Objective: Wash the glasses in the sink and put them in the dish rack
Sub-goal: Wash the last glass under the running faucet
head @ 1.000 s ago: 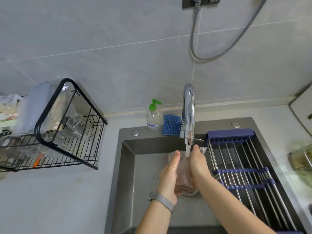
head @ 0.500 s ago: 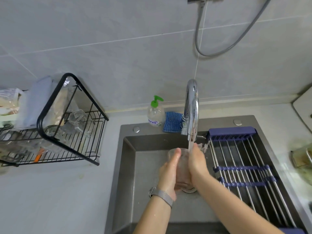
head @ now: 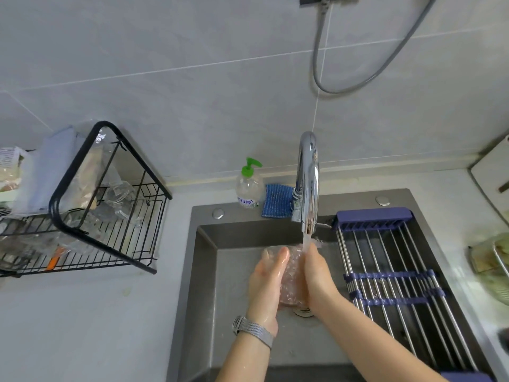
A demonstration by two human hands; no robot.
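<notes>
the bench point(head: 82, 326) runs pale grey from your 9 o'clock round past the sink to 3 o'clock. the sink point(head: 203, 285) sits at 6 o'clock, dark grey, its basin open below your arms. across its right part, at 4 o'clock, lies a roll-up rack point(head: 399, 277) of steel rods with blue bars. at 9 o'clock on the bench stands the dish rack point(head: 110, 216), black wire, with clear glassware inside it; how many pieces, you cannot tell. the tap point(head: 308, 183) arches up at the middle of the sink's back edge and water point(head: 306, 241) runs from its spout. just left of it at 12 o'clock sit a soap bottle point(head: 248, 188) with a green pump and a blue sponge point(head: 276, 201), touching or nearly so.

you hold the glass point(head: 293, 274) over the basin, above the drain point(head: 303, 312), right under the stream. your left hand point(head: 268, 282) wraps its left side, fingers curled round the wall, a watch point(head: 253, 330) on that wrist. your right hand point(head: 318, 277) clasps the right side, fingers hidden behind the glass. water strikes where the right hand meets the rim.
</notes>
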